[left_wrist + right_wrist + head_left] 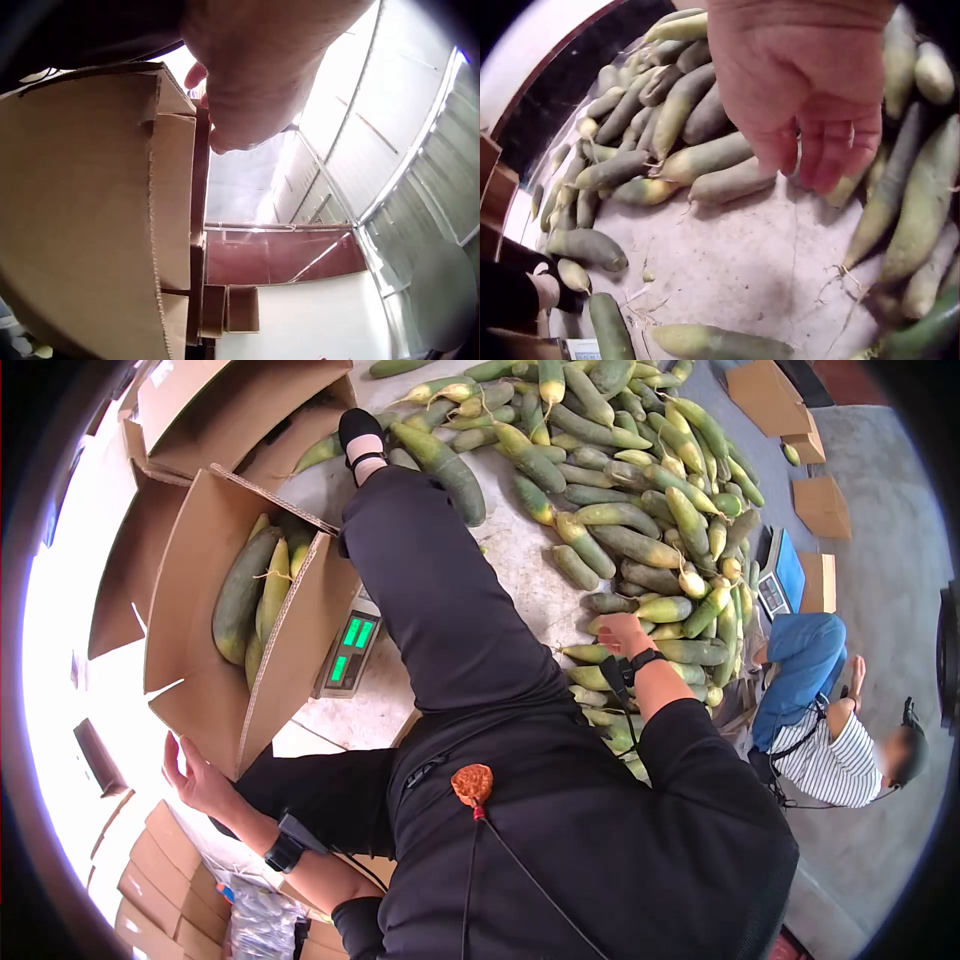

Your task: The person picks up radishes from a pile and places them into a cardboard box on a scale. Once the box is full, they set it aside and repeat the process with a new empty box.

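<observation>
Beside the near corner of an open cardboard box is my left hand, fingers loosely extended along its outer side. In the left wrist view the hand shows from the heel side, its fingertips at the edge of the carton. Several green radishes lie inside the box. My right hand hangs over the near edge of a large radish pile. Its fingers point down, loosely bent, beside a pale green radish; no radish shows in the palm.
The box stands on a digital scale with a lit green display. My leg stretches between box and pile. More cartons stand at lower left. Another person sits at right, near a second scale. Loose radishes lie on the floor.
</observation>
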A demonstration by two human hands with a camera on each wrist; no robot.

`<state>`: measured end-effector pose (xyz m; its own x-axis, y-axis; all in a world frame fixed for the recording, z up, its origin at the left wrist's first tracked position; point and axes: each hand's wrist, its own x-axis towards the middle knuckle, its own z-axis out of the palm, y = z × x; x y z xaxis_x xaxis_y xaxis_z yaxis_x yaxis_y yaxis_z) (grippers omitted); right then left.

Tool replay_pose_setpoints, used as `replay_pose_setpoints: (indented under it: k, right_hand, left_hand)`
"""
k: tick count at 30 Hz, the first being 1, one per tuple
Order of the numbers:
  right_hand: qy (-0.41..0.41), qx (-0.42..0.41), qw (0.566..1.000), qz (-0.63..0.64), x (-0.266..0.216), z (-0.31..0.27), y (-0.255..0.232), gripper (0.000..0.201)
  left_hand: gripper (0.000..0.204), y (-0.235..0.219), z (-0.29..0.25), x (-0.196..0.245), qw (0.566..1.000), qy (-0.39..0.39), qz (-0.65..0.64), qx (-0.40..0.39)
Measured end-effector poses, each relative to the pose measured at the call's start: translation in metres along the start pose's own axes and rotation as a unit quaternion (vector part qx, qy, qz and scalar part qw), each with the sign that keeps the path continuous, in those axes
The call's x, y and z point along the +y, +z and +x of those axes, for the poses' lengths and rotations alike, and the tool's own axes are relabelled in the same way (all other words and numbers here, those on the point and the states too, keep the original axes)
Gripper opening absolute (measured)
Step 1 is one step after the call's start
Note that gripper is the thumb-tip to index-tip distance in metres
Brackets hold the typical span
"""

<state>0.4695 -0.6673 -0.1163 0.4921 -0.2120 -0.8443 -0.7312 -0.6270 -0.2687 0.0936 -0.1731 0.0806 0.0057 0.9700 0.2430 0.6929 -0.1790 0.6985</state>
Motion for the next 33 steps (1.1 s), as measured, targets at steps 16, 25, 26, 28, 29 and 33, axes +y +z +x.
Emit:
replay_pose_setpoints:
  k: [16,25,26,28,29,33]
  right_hand:
    - [0.018,-0.065,0.882,0.467,0.075,0.126,-0.057,0.016]
    - [-0.045,-0.029,0.974,0.218,0.082,0.182,-0.094,0.019]
    - [-0.058,-0.012,0.977,0.204,0.079,0.164,-0.097,0.016]
    - [-0.086,0.023,0.981,0.172,0.059,0.128,-0.094,0.013]
    - [-0.1,0.04,0.982,0.155,0.051,0.108,-0.094,0.012]
    - [-0.126,0.107,0.964,0.208,0.001,0.025,-0.085,0.021]
  left_hand:
    - [0.029,0.011,0.0,0.001,0.99,0.098,0.095,-0.03]
    - [0.035,0.004,0.016,0.001,0.987,0.096,0.117,-0.056]
    - [0.035,0.005,0.015,-0.001,0.988,0.093,0.115,-0.052]
    - [0.042,0.009,0.014,-0.006,0.989,0.066,0.106,-0.073]
    - [0.042,0.011,0.013,-0.006,0.99,0.061,0.106,-0.07]
    - [0.05,0.014,0.013,-0.004,0.99,0.085,0.105,-0.039]
